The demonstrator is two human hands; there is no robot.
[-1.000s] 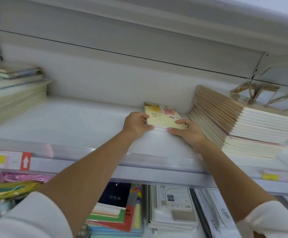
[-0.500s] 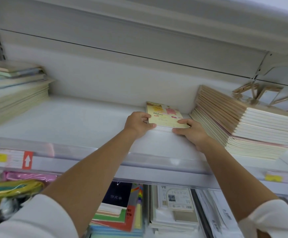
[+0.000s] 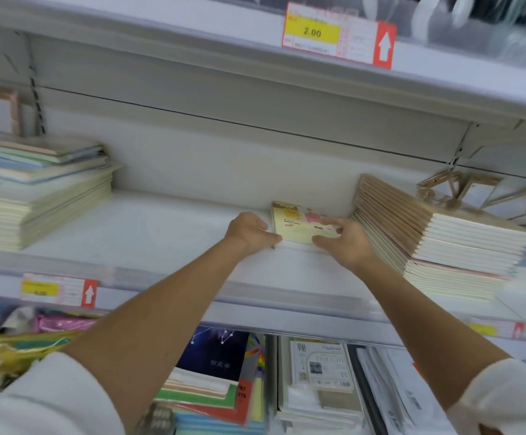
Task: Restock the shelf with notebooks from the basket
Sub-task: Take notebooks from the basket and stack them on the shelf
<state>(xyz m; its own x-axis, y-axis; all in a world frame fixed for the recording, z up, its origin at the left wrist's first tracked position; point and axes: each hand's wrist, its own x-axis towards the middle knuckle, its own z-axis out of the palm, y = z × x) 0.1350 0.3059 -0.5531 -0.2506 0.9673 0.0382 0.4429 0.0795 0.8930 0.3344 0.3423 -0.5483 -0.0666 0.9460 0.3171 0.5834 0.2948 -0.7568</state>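
Two hands (image 3: pixel 250 230) (image 3: pixel 348 244) around notebook stack (image 3: pixel 293 227)

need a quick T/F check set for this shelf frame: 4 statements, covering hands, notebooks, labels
1. The left hand and the right hand both hold the yellow notebooks. True.
2. The yellow notebooks stand upright against the back wall. False: they lie flat on the shelf.
3. The tan stack sits to the right of the yellow notebooks. True.
4. The price label on the upper shelf edge reads 5.00. False: it reads 2.00.
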